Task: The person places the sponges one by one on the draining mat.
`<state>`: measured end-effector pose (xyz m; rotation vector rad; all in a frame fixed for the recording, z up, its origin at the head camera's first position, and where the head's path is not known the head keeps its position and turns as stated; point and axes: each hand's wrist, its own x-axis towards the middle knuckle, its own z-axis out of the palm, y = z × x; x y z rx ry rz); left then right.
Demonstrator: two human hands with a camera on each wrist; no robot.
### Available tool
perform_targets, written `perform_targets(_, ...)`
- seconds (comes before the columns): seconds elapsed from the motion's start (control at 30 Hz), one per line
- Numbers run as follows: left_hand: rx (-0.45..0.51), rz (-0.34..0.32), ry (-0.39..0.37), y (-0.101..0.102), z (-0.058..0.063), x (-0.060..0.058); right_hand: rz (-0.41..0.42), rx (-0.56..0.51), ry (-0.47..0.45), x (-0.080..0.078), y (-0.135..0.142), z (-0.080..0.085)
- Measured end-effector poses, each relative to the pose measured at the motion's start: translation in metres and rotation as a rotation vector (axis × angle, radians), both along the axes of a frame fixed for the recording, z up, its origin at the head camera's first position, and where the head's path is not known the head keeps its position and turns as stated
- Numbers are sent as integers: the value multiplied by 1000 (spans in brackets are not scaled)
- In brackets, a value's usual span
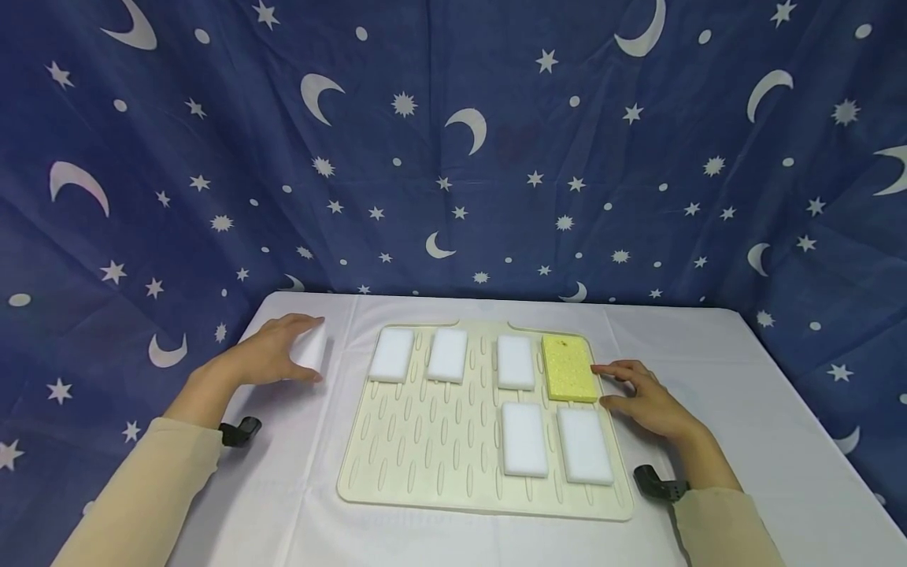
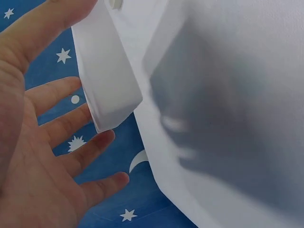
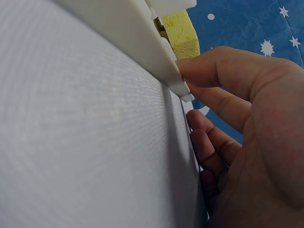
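Note:
In the head view my left hand [image 1: 272, 350] is at the left of the table, holding a white sponge block [image 1: 310, 346] between thumb and fingers. The left wrist view shows this block [image 2: 107, 71] tilted above the white cloth, with the thumb on one side and fingertips along the other. My right hand [image 1: 648, 398] is at the right edge of a cream ribbed drying mat [image 1: 425, 472], fingers loosely bent. Its fingertips are right at the mat's rim, beside a yellow sponge [image 1: 569, 368]. In the right wrist view, the thumb tip meets the rim close below the yellow sponge [image 3: 183, 35].
On the mat lie several white sponge blocks: two at the back left [image 1: 392, 354], one [image 1: 515, 362] left of the yellow sponge, and two in front [image 1: 524, 439]. A white cloth [image 1: 723, 370] covers the table. A blue curtain [image 1: 439, 197] with moons and stars hangs behind.

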<state>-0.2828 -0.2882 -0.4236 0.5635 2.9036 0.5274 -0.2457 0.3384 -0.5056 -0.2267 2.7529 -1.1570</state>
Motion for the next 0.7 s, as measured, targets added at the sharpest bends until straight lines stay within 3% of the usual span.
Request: perform_targets(0.7,10,-12,32,8,10,9,-3,-7,-8,0,0,1)
